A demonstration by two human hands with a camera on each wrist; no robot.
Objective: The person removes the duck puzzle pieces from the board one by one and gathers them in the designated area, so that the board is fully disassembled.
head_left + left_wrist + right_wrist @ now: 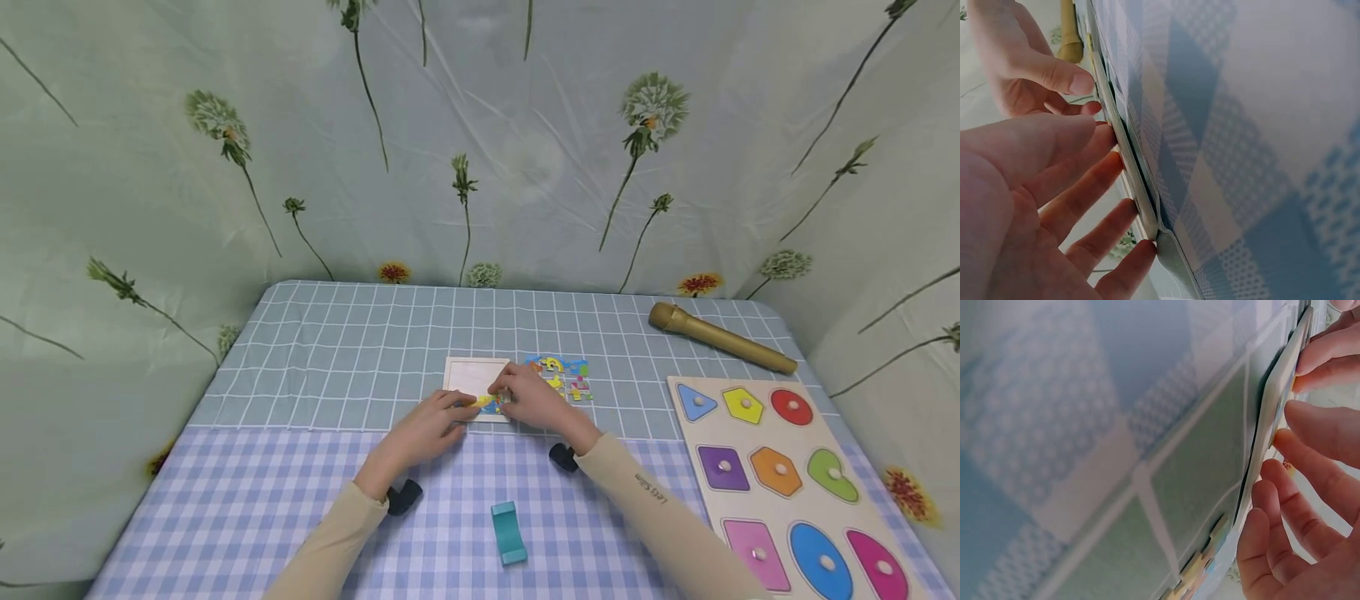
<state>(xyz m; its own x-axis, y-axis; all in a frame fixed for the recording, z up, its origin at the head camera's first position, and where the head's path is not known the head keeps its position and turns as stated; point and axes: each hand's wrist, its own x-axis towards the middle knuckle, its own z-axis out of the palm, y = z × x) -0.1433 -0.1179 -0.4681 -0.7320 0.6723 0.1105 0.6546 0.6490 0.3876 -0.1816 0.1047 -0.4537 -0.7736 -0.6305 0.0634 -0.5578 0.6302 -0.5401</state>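
A small wooden jigsaw board [471, 373] lies near the middle of the table, with coloured pieces [491, 406] along its near part. My left hand [427, 425] rests at its left near corner; in the left wrist view the spread fingers touch the board's edge [1125, 144]. At the board's right side is my right hand [534, 398], thumb and index fingertips against the pieces in the right wrist view. Whether a piece sits between those fingertips is hidden. Loose jigsaw pieces [577, 367] lie just right of the board, partly behind the right hand.
A large peg puzzle [757, 425] with coloured shapes fills the right side. Behind it lies a gold microphone [720, 337]. A teal curved block [509, 533] is on the checked cloth between the forearms. A floral curtain [525, 167] hangs behind the table.
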